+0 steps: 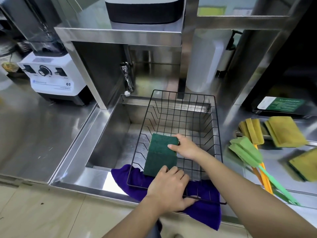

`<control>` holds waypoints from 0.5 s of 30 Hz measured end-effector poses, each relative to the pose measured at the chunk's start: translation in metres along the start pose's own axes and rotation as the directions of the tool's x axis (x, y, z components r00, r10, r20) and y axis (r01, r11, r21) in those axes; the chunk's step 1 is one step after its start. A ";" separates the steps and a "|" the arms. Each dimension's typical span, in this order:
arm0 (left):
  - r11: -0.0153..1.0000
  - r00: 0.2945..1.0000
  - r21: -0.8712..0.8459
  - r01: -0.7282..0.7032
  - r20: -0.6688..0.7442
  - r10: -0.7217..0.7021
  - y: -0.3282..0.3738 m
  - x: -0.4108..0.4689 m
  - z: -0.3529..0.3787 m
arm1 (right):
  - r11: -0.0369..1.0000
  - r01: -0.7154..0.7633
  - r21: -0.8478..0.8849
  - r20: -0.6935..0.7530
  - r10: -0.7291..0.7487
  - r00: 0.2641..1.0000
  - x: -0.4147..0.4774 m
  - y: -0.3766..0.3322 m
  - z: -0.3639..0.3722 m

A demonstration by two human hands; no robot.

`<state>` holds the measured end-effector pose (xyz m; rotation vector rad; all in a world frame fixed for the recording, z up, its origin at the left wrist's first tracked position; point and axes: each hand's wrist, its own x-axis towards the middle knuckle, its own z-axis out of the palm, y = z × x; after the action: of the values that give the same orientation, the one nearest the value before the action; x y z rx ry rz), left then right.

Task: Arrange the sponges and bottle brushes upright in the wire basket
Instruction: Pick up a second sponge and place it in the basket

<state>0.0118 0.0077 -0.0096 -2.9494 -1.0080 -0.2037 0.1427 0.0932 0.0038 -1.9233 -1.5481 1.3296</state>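
A black wire basket (215, 121) sits across the sink. Two dark green sponges stand against its left side, one farther (162, 142) and one nearer (158, 164). My right hand (186, 147) pinches the far sponge's right edge. My left hand (169, 188) rests on the basket's front rim, fingers touching the near sponge's lower corner. On the counter to the right lie bottle brushes (245, 151) with green and yellow heads and orange and green handles, plus yellow-green sponges (285, 131).
A purple cloth (123, 174) hangs over the sink's front edge under the basket. A tap (127, 79) stands behind the steel sink (113, 134). A white blender base (53, 78) is at the left. Another sponge (306, 164) lies at far right.
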 end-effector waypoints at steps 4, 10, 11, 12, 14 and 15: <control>1.000 1.000 0.000 -0.021 -0.008 0.021 0.003 -0.001 -0.003 | 0.987 0.021 -0.158 0.026 -0.017 1.000 -0.009 -0.006 -0.014; 0.996 0.997 -0.078 -0.036 0.064 0.041 0.025 0.012 -0.007 | 0.971 0.088 -0.223 -0.147 -0.123 0.981 -0.040 0.002 -0.071; 0.994 0.996 -0.102 -0.035 0.081 0.043 0.033 0.016 -0.008 | 0.976 0.091 -0.198 -0.234 -0.138 0.962 -0.045 0.006 -0.081; 0.992 0.992 -0.125 -0.028 0.119 0.043 0.041 0.021 -0.009 | 0.982 0.098 -0.160 -0.335 -0.148 0.930 -0.050 0.013 -0.091; 0.991 0.976 -0.132 -0.007 0.215 0.035 0.057 0.031 -0.011 | 0.993 0.099 -0.063 -0.518 -0.118 0.847 -0.056 0.029 -0.110; 0.993 0.969 -0.117 -0.012 0.242 0.040 0.063 0.035 -0.010 | 0.996 0.085 -0.014 -0.585 -0.077 0.807 -0.060 0.038 -0.119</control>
<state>0.0761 -0.0215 0.0063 -3.1501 -1.0117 0.1096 0.2636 0.0600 0.0627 -1.9732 -1.2723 0.6029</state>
